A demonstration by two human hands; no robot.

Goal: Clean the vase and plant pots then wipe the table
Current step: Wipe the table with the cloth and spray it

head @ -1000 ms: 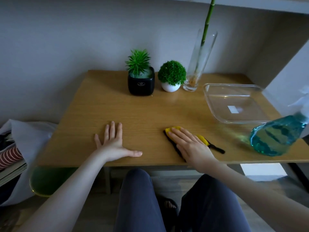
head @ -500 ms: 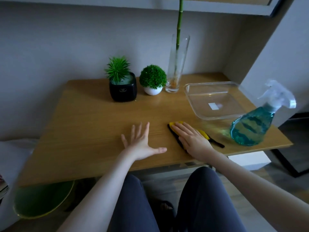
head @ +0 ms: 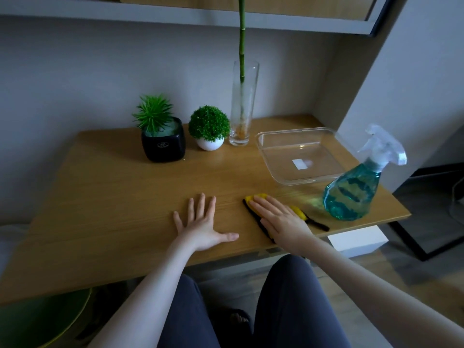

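I judge nothing visibly cleaned yet: my right hand (head: pixel 281 222) presses flat on the yellow cloth (head: pixel 297 212) at the near desk (head: pixel 113 197) edge, left hand (head: pixel 200 223) released, vase (head: pixel 242 106) and pots (head: pixel 163 143) far back.

Single head-worn view, wide-angle, looking forward and down from a seated position. Tabletop (head: pixel 120 187) fills mid-frame at close range; both hands (head: pixel 200 224) sit near the front edge, forearms coming in from the bottom. The wearer's knees show beneath the front edge. Far side reaches the wall and the underside of a shelf (head: pixel 150 11) at top. Straight lines bow towards the edges, probably lens distortion. No second view to overlap.
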